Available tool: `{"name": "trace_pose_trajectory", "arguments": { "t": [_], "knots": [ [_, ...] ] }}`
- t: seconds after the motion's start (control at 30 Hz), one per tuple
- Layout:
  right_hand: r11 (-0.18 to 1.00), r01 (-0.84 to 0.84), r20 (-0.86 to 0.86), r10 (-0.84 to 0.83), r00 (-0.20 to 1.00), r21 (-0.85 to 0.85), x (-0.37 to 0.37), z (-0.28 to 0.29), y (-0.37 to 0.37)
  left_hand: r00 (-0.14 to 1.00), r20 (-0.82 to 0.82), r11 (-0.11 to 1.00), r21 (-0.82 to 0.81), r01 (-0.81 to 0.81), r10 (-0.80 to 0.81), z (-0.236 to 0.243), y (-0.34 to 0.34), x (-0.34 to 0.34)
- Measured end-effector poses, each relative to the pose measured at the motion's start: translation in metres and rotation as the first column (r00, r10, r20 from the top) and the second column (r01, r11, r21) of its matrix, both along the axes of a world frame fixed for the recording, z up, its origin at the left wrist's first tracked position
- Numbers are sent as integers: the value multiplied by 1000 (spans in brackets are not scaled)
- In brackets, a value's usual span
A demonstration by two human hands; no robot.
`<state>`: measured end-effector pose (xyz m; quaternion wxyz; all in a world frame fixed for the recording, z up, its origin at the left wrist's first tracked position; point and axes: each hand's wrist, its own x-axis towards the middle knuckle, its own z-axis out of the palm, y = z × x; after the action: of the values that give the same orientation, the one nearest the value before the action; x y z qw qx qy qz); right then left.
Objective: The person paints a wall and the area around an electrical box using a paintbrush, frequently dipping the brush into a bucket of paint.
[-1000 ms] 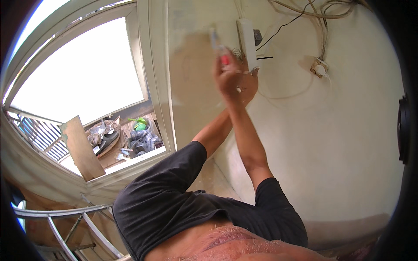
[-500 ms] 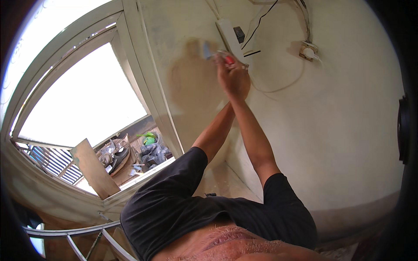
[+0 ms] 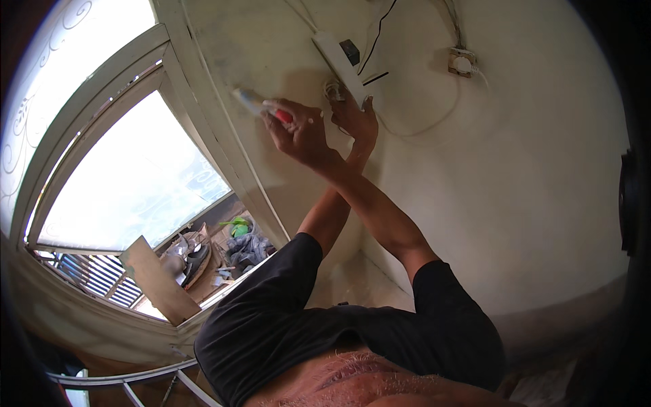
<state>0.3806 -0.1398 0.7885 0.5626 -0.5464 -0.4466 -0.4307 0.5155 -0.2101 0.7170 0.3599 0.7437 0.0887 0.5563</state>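
Gripping a slim tool (image 3: 252,102), the right hand (image 3: 298,132) is closed around its red handle; the tool's pale bluish head, blurred, points up and left over the cream wall (image 3: 475,169), near the window frame (image 3: 234,139). Whether the head touches the wall cannot be told. The right forearm crosses in front of the left. The left hand (image 3: 356,122) pinches the lower end of a long white power strip (image 3: 341,66) between thumb and fingers, beside a looped cable (image 3: 332,89). The strip, its black adapter (image 3: 349,51) and wires occupy the wall just right of the tool. Farther right is a wall socket (image 3: 462,62); lower left, a board (image 3: 159,281) leans on the sill.
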Motion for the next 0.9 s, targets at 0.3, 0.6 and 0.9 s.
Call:
{"name": "trace_pose_trajectory", "arguments": {
  "t": [0.3, 0.6, 0.9],
  "knots": [
    [900, 431, -234, -433, 871, -61, 46, 14, -60, 987, 116, 988, 120, 98, -112, 1, 5, 0],
    [861, 477, 145, -502, 852, 178, 63, -5, -13, 998, 47, 999, 40, -32, 30, 4, -14, 5],
    [993, -106, -46, 108, 993, 41, -12, 1, 9, 998, -24, 997, -43, 60, -61, 6, -1, -1]
  ]
}}
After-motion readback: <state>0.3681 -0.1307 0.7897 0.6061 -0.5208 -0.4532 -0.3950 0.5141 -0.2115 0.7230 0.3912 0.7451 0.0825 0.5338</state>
